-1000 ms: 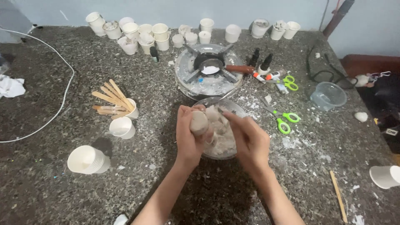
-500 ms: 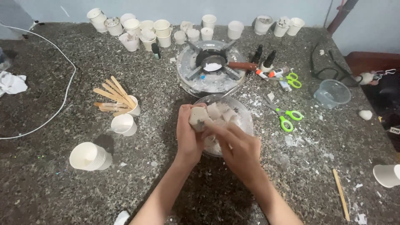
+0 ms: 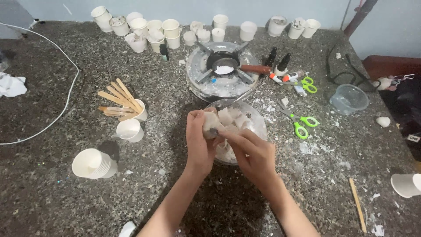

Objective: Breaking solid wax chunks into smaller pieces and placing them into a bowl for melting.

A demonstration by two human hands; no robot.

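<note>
A pale wax chunk (image 3: 210,123) is gripped in the left hand (image 3: 198,142) above a glass bowl (image 3: 258,120) filled with similar pieces, while its lower edge is touched by the right hand (image 3: 252,153). Green scissors (image 3: 301,123) are seen beside the bowl on the speckled tabletop (image 3: 52,193).

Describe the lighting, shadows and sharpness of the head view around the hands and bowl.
Head view: soft, even light with no hard glare; the left hand, its pale lump and the right hand are fairly sharp; a dark shadow lies on the countertop under the forearms; the glass bowl shows faint sheen; wide-angle bending curves the table edges.
</note>
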